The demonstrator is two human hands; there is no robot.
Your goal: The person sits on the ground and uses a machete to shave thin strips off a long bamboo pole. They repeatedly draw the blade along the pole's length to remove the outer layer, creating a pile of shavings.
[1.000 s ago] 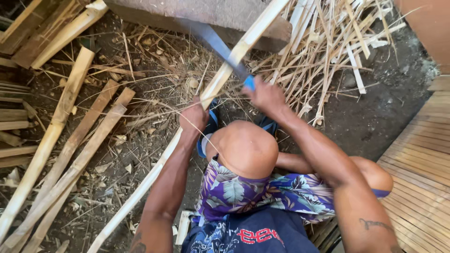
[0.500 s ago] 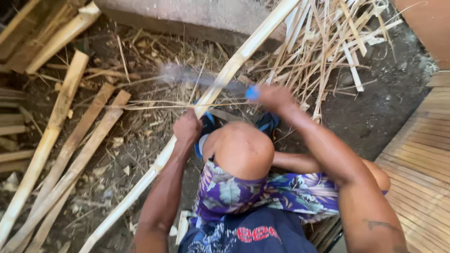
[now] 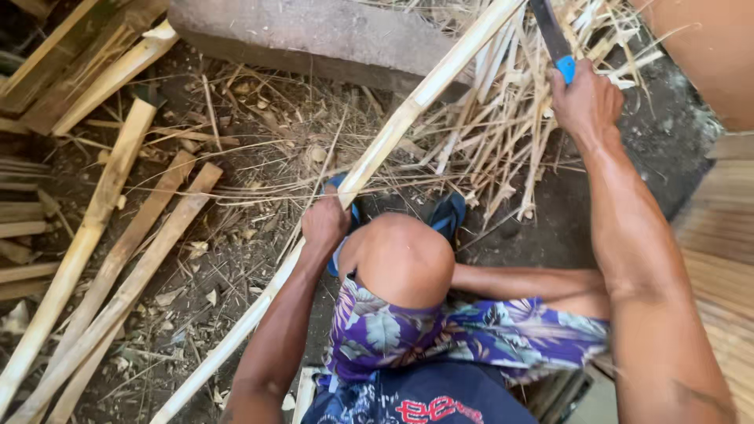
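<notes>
- Change noted: the right hand (image 3: 585,98), clenched on the blue handle of a dark-bladed knife (image 3: 550,35), now sits raised at the upper right; half a second ago the blade lay blurred across the bamboo pole (image 3: 393,133). A stroke appears finished and the tool lifted clear.
- The left hand (image 3: 324,222) grips the pole at mid-length, just above the bent knee (image 3: 404,259).
- The pole's long axis runs diagonally, lower left to upper right, crossing the stone slab (image 3: 314,35); the blade tip leaves frame, so its reach cannot be judged.

No packages, labels, signs or screens anywhere in view.
</notes>
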